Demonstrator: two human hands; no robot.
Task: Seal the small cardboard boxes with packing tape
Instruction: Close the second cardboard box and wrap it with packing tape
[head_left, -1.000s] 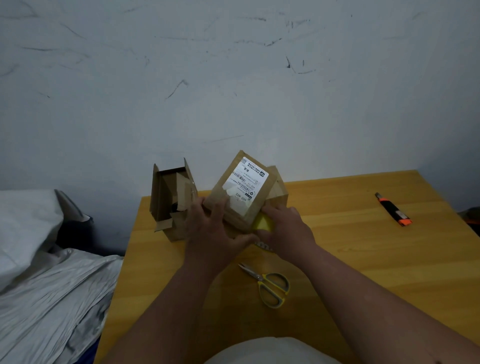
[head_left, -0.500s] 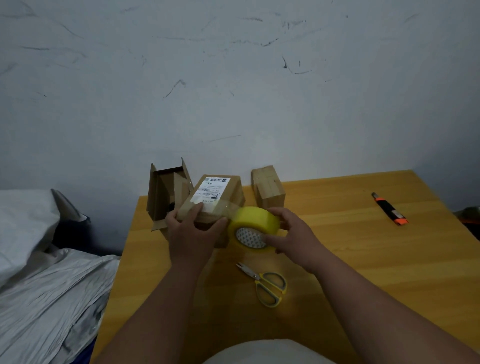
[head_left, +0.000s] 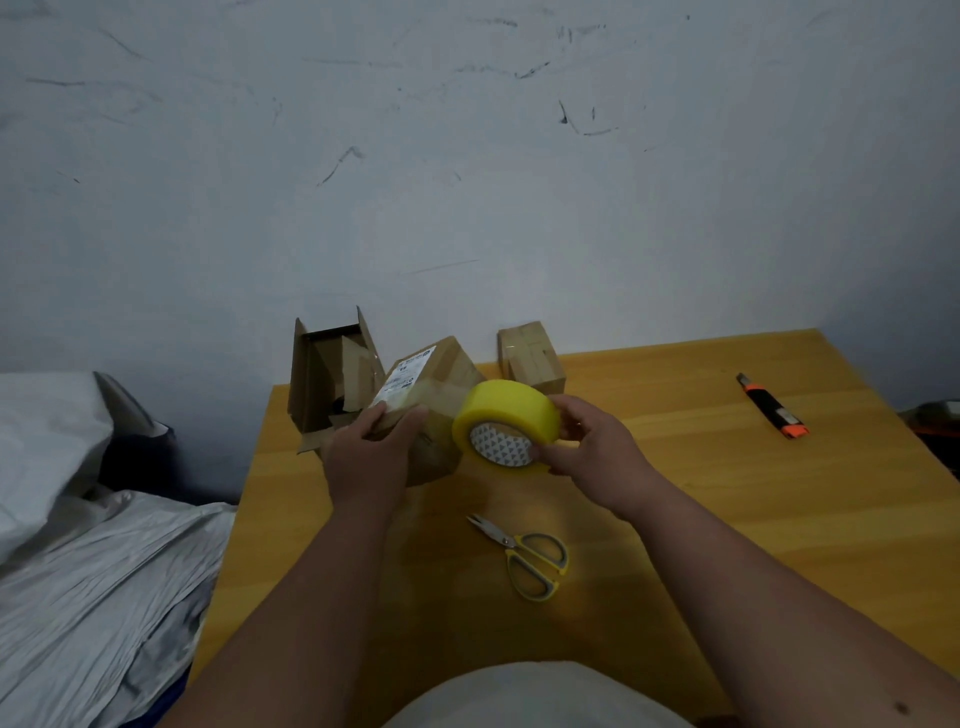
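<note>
A small cardboard box (head_left: 441, 379) with a white shipping label lies tilted at the table's back left. My left hand (head_left: 371, 457) grips its near side, fingers and thumb over the top edge. My right hand (head_left: 587, 452) holds a yellow roll of packing tape (head_left: 506, 410) just right of the box, and a clear strip of tape runs from the roll onto the box top. An open cardboard box (head_left: 324, 374) stands behind my left hand. A smaller closed box (head_left: 530, 356) sits at the back by the wall.
Yellow-handled scissors (head_left: 524, 558) lie on the wooden table (head_left: 727, 519) in front of my hands. A black and orange utility knife (head_left: 771, 405) lies far right. Grey crumpled plastic bags (head_left: 93, 571) are piled left of the table. A white wall rises directly behind.
The labelled box went from tilted up in both hands to down on the table. My right hand drew the tape roll out to the right, pulling a strip across the box top.
</note>
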